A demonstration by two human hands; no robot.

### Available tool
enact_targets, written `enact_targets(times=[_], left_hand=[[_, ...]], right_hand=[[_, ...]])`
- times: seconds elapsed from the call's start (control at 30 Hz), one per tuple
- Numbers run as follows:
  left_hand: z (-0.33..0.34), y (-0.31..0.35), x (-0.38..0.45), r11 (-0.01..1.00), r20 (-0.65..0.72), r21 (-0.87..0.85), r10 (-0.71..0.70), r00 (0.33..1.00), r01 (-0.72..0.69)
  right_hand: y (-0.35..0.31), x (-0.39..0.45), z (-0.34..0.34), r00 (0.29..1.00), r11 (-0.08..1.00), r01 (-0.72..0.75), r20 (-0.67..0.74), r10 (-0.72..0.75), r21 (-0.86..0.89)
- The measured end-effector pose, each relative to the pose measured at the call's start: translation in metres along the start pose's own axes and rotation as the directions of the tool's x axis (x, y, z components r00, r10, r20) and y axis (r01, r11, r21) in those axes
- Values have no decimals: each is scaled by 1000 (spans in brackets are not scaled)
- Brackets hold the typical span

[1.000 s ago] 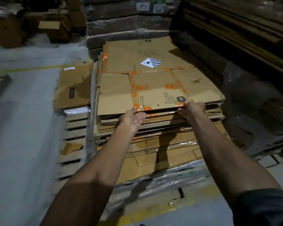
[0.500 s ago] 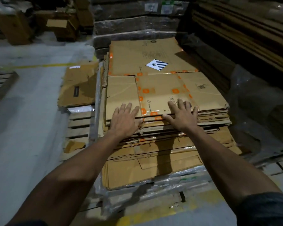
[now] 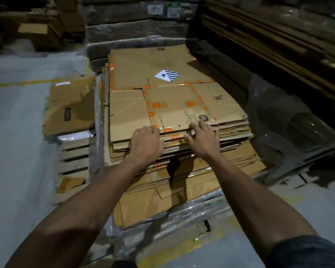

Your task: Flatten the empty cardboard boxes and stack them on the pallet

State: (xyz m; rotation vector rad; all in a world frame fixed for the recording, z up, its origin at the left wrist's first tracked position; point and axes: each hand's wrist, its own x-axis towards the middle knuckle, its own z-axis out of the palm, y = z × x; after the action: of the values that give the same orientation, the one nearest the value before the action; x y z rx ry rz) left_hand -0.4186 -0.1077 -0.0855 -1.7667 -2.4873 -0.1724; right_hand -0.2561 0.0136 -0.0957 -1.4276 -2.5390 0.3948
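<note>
On the far left, a crumpled flattened carton (image 3: 70, 107) lies on a wooden pallet (image 3: 75, 151) beside the main stack, with bare slats showing in front of it. The left hand (image 3: 146, 145) rests palm down on the near edge of the stack of flattened boxes (image 3: 182, 171), its grip open, fingers straight and reaching the corner of the top box (image 3: 176, 109), a flat carton with orange tape and a dark logo. This top box lies flat on the stack, which sits on plastic wrap (image 3: 182, 221) near the floor. The right hand (image 3: 203, 139) is also open, fingers spread and slightly bent, fingertips pressing the near edge of the same box by the logo. Behind it lies a larger flat carton bearing a striped diamond label (image 3: 166, 75). To the right, crumpled clear plastic sheeting (image 3: 290, 120) covers dark material close against the stack, with stacked boards (image 3: 278, 35) beyond.
</note>
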Motion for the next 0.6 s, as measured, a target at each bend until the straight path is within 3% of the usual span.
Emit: enact_targets(times=[0.17,0.33,0.5,0.6], left_hand=[[14,39,-27,968,-32,-82,236,971,-237],[47,53,-47,886,49,-130,455,889,-446],[61,50,-86,726,112,-270,676,728,-632],[68,51,-120,607,158,-358,788,595,-709]], right_hand=[[19,-78,14,957,951,-272,-60,283,149],[22,-169,38,831,822,-534,-54,553,200],[-9,-266,70,595,587,-773,-46,802,241],[-42,-333,86,415,406,-871,-27,909,275]])
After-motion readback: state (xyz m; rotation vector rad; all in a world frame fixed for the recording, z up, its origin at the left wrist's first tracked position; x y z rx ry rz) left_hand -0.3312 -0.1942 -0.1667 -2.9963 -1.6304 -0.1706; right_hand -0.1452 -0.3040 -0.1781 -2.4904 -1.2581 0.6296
